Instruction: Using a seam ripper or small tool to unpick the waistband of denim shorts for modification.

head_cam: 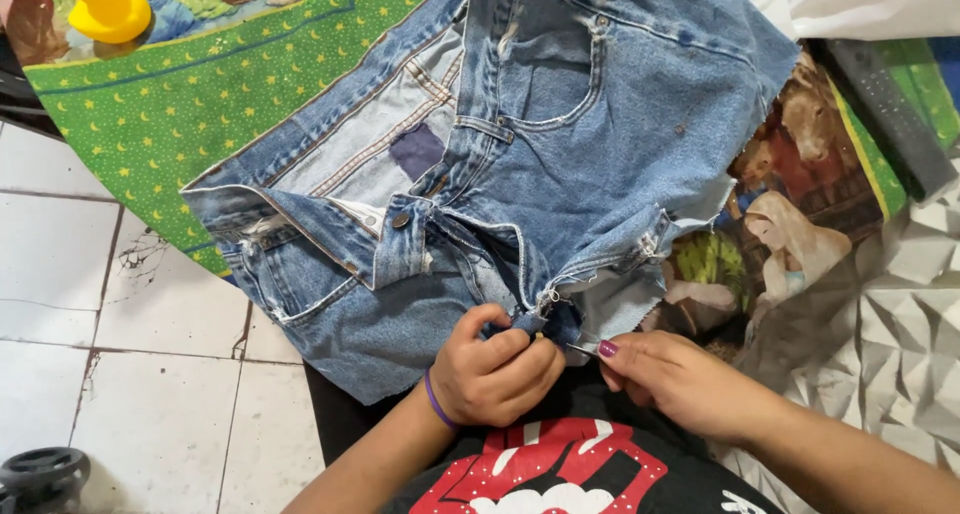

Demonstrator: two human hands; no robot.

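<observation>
A pair of cut-off blue denim shorts [560, 134] lies spread out, waistband unbuttoned, frayed leg edges toward me. My left hand [492, 371], with a purple band at the wrist, pinches the crotch seam of the shorts near the lower edge. My right hand [672, 377], with a painted thumbnail, holds a small thin metal tool [581, 348] against the same seam, touching the fabric right beside my left fingers. What kind of tool it is cannot be told.
Under the shorts lies a green star-patterned printed cloth [190, 104] with animal pictures. A yellow toy duck [105, 7] sits at the top left. White floor tiles [120, 374] are at left, a silver quilted fabric [890, 304] at right, a dark wheel [40, 471] at bottom left.
</observation>
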